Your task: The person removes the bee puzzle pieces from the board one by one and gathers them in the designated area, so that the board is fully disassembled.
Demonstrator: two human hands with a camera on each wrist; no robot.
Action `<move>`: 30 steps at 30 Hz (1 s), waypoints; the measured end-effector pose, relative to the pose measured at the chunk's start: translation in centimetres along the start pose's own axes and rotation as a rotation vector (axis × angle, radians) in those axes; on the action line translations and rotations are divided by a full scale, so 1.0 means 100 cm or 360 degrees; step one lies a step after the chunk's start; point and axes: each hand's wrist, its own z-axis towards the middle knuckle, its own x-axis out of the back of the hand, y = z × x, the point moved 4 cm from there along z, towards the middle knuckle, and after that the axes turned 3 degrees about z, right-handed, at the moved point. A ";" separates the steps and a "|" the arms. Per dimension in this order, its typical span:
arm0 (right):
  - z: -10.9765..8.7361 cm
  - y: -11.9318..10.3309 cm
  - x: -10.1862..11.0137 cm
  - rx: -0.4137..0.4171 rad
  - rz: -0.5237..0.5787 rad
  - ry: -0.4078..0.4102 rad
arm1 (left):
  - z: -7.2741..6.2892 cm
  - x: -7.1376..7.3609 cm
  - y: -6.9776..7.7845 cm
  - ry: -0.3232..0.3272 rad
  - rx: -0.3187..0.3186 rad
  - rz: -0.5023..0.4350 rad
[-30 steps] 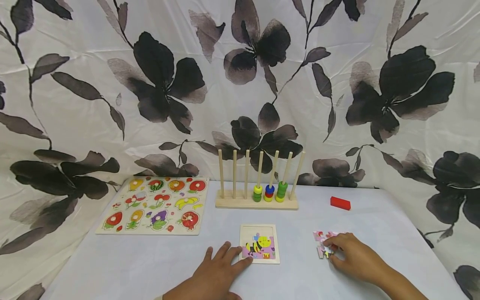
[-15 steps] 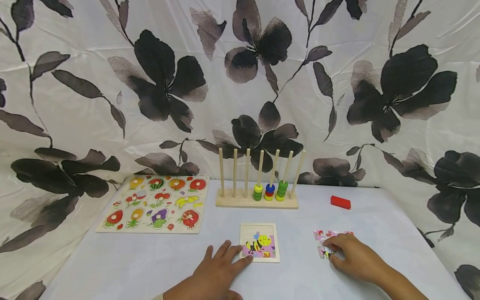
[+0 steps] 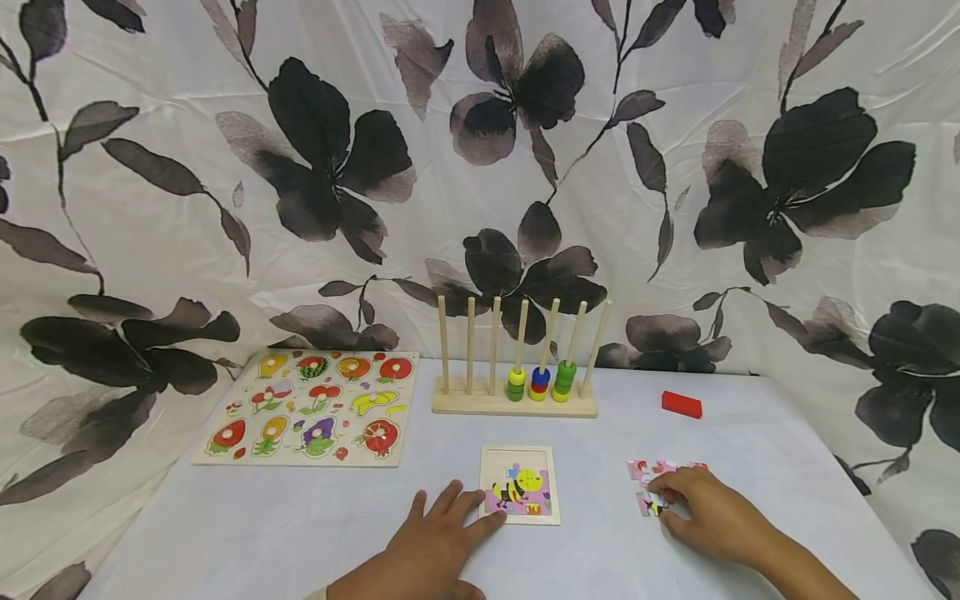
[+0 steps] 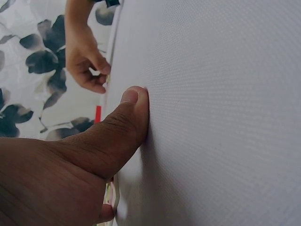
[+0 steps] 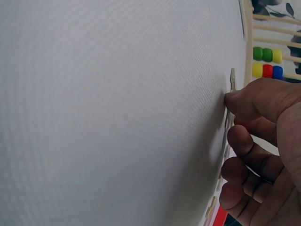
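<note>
My left hand [image 3: 427,546] lies spread on the white cloth. Its forefinger and thumb reach the left and lower edges of a small wooden puzzle frame [image 3: 517,452], partly filled with a bee picture [image 3: 513,490]. In the left wrist view the left thumb [image 4: 127,117] is straight against the cloth. To the right, my right hand [image 3: 712,517] is over loose pink jigsaw pieces [image 3: 639,470], several partly hidden under the fingers. Its thumb and forefinger pinch a jigsaw piece [image 5: 233,77], seen edge-on in the right wrist view; the other fingers are curled.
Behind the frame stands a wooden peg rack [image 3: 480,407] with coloured beads [image 3: 539,385] on three pegs. A fruit peg puzzle board [image 3: 296,458] lies at the back left. A red block [image 3: 681,405] sits at the back right. Floral fabric [image 3: 337,283] hangs behind the table.
Both hands keep nearly the same places. The right fingers stay at the jigsaw pieces, with only a slight shift of the whole head view.
</note>
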 end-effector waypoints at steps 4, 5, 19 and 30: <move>0.000 0.000 0.001 0.0049 -0.0002 0.0040 | 0.000 0.000 0.000 -0.0005 0.0007 0.0000; 0.001 -0.001 0.001 0.0046 0.0000 0.0045 | 0.000 0.000 0.000 -0.0006 0.0008 0.0002; 0.019 -0.023 0.003 0.0096 0.0051 0.0036 | 0.000 0.000 -0.001 -0.0009 0.0009 0.0019; 0.043 -0.050 -0.007 0.0150 0.0096 0.0014 | -0.001 0.001 -0.002 0.0021 -0.0020 0.0029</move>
